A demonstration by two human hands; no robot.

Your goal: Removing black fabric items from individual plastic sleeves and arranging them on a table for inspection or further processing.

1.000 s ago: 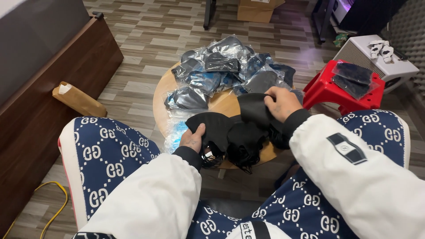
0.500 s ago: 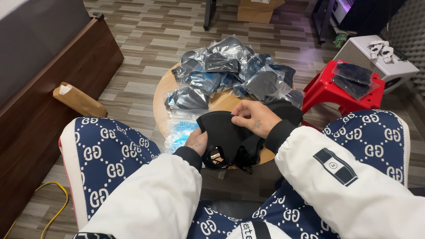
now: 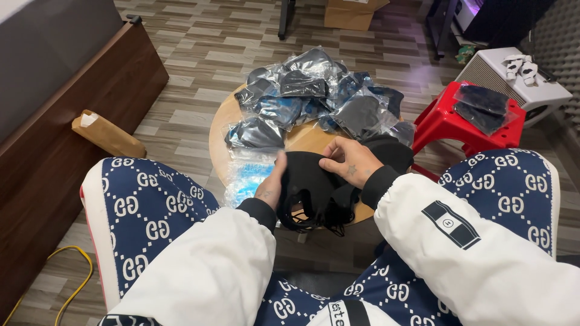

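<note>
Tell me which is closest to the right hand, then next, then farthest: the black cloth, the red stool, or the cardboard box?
From the right hand, in the head view:
1. Black cloth: right under it, touched by its fingers.
2. Red stool: off to the right, beside the round table.
3. Cardboard box: far away on the floor, at the top.

small round wooden table (image 3: 220, 136) under bagged black masks (image 3: 314, 96), loose black masks (image 3: 314, 184)

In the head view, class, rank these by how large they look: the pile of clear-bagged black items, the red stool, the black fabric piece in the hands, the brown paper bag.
1. Pile of clear-bagged black items
2. Red stool and black fabric piece: look similar, so unranked
3. Brown paper bag
</note>
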